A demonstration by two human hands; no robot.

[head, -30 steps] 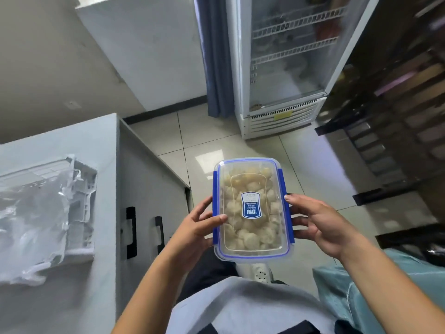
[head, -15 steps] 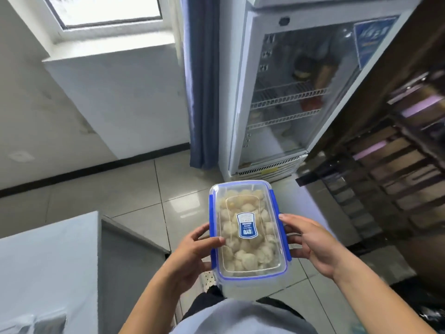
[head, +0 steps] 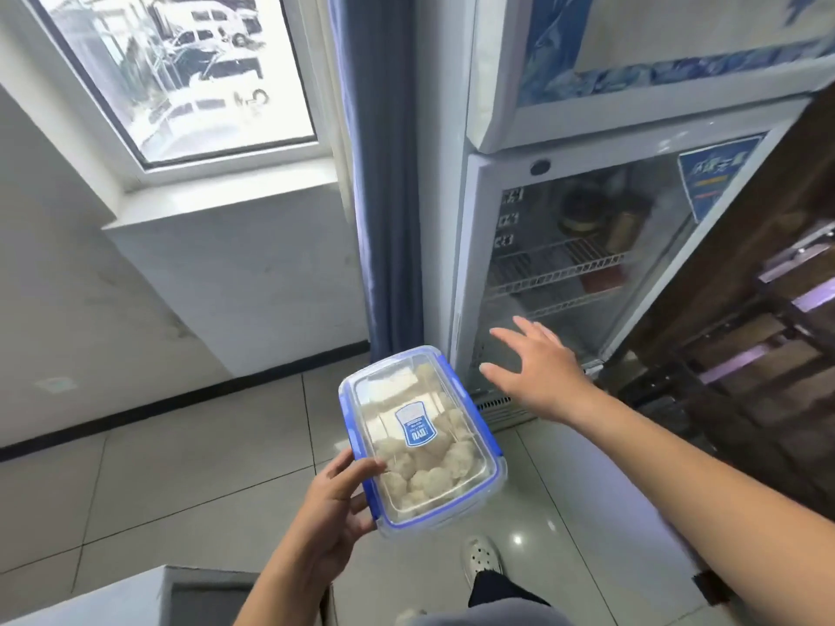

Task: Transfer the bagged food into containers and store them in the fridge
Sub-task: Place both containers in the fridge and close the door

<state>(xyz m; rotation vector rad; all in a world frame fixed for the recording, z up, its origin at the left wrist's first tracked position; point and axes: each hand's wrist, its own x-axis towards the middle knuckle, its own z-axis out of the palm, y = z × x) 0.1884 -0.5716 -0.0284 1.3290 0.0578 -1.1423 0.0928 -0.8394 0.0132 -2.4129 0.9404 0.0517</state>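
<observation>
- Head view: the lidded clear container (head: 422, 445), full of pale food lumps (head: 433, 476), is held in the air above the tiled floor (head: 180, 467).
- The left hand (head: 336, 503) grips its near corner, thumb on the lid.
- The right hand (head: 540, 372), fingers spread and holding nothing, is near the fridge (head: 565, 282).

No wording can be read with any certainty. A blue shield-shaped label (head: 415, 424) sits in the middle of the clear lid of the container (head: 447, 472), but its white print is too blurred to make out. A blue sticker (head: 716, 178) with pale lettering is on the upper right of the glass door of the fridge (head: 472, 273), equally illegible. Three small dark tags (head: 508, 217) run down the fridge's inner left wall, unreadable.
</observation>
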